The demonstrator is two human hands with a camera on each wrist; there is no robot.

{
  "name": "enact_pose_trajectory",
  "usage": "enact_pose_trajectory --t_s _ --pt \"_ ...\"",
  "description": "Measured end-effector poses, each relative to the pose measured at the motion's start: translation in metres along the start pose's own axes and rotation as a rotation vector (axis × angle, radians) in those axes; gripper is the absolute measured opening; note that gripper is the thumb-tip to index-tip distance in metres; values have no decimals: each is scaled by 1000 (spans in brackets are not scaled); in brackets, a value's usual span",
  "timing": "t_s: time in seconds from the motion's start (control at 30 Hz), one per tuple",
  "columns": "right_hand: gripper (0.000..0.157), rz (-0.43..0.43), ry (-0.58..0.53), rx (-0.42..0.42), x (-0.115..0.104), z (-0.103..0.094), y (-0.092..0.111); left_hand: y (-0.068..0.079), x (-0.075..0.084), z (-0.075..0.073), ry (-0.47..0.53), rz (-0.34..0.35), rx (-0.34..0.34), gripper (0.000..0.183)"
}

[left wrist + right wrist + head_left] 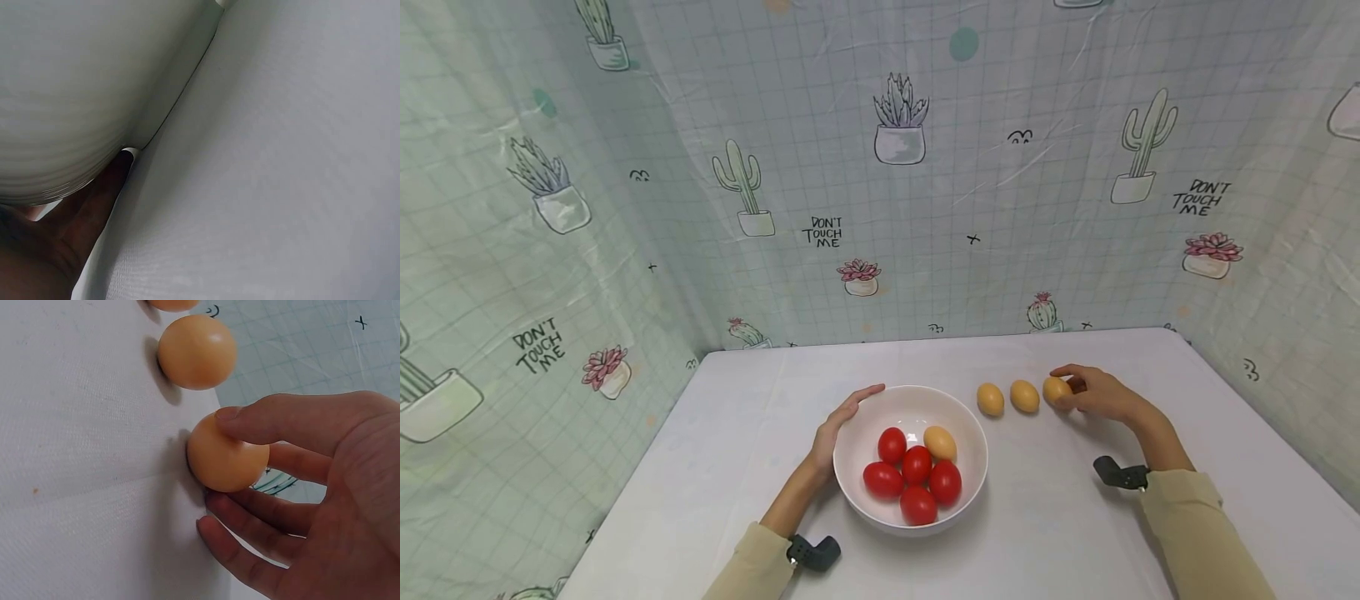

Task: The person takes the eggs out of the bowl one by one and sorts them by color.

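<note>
A white bowl (964,417) on the table holds several glossy red eggs (917,505) and one yellow egg (940,443). My left hand (832,429) holds the bowl's left side, fingers along the outer wall up to the rim. In the left wrist view, that hand (69,240) lies against the bowl's underside (69,94). Right of the bowl, my right hand (1101,393) grips the rightmost egg (1056,390) of a row of three yellow eggs. In the right wrist view, the thumb presses on this egg (222,456), with fingers behind and below it.
Two more yellow eggs, the middle one (1024,397) and the left one (990,400), lie between the bowl and my right hand. The white table (760,400) ends at a cloth backdrop (805,292) printed with potted plants.
</note>
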State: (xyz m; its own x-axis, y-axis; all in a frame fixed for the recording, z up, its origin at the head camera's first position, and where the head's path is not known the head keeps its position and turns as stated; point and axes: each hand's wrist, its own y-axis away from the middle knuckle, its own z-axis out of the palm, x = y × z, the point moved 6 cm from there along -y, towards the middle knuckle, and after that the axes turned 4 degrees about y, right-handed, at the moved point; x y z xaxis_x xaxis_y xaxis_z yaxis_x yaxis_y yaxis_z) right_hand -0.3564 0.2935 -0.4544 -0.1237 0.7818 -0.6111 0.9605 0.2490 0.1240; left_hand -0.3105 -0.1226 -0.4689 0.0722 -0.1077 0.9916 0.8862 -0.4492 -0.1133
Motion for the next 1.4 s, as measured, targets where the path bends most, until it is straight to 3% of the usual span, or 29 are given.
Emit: enact_pose_trajectory --t_s 0.57,1.0,1.4 --pt "68 -14 4 -14 -5 -3 3 0 1 -1 2 -1 0 58" --pt "74 -75 16 -49 -11 -9 10 -1 -2 -1 -2 -8 12 58" --pt "81 -24 47 -37 -14 -19 18 -1 -2 -1 -5 -11 17 58"
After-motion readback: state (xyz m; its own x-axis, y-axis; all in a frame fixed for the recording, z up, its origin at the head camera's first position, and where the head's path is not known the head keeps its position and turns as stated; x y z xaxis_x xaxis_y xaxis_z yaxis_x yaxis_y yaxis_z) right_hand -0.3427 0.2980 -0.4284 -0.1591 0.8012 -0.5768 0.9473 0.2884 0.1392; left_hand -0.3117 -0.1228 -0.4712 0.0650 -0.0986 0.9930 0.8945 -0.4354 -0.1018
